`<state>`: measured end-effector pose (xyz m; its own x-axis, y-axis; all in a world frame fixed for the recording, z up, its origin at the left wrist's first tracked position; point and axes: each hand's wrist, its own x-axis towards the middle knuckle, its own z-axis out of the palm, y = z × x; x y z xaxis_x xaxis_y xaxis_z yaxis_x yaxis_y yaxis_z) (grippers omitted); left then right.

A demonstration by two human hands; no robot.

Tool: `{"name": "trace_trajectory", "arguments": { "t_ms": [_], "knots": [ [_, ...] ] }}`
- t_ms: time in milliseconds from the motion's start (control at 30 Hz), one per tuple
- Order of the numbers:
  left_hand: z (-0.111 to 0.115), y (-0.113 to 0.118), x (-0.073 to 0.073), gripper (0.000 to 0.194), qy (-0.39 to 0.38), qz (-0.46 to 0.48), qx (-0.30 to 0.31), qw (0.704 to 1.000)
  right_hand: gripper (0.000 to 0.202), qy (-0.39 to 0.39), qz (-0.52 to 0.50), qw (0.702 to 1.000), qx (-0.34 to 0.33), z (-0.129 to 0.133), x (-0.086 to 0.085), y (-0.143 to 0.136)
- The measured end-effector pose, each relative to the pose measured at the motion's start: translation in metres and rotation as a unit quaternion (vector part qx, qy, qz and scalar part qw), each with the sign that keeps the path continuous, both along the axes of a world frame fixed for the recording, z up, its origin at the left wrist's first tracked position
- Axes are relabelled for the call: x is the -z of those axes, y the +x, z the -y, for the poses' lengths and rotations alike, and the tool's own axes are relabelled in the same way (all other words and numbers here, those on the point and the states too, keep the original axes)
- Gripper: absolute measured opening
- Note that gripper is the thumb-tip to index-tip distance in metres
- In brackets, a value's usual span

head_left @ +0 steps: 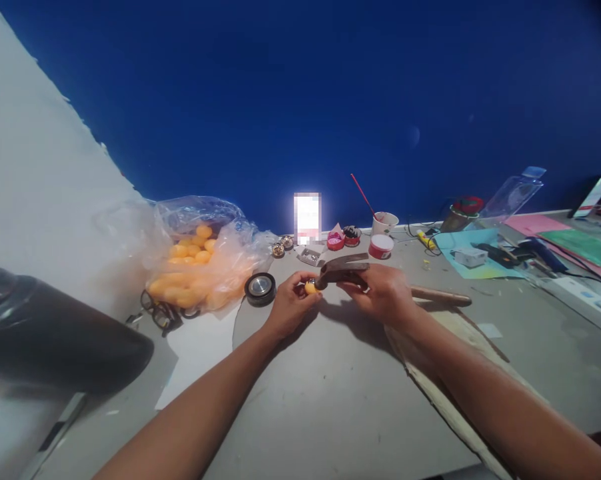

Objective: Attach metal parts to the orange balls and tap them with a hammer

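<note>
Between the fingertips of my left hand (294, 303) is a small orange ball (311, 287), with something small and shiny at its top. My right hand (383, 291) grips a claw hammer (343, 268) close to its head; the wooden handle (443, 295) sticks out to the right behind the wrist. The hammer's face rests at or just over the ball; whether they touch is not clear. A round black tin with a silver centre (260, 289) lies on the grey table (330, 400), just left of my left hand.
A clear plastic bag (225, 230) of orange balls stands at the left, with glasses (161, 313) beside it. Behind my hands are small red tubs (336, 239), a white cup (384, 223) and a bright screen (308, 217). A cloth (455, 393) lies under my right forearm.
</note>
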<state>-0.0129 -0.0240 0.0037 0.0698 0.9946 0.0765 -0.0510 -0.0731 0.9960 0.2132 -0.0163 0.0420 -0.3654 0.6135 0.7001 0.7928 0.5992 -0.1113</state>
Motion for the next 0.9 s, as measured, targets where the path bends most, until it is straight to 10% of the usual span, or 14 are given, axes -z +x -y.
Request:
{"name": "trace_trajectory", "arguments": {
  "t_ms": [600,900],
  "knots": [
    [-0.001,0.001,0.005,0.074,0.030,0.004,-0.018,0.999,0.036,-0.001,0.013,1.000,0.013,-0.002,0.002,0.002],
    [0.003,0.001,-0.003,0.045,-0.022,0.033,-0.004,0.999,0.036,0.001,-0.036,0.997,0.065,-0.012,0.004,0.013]
  ]
}}
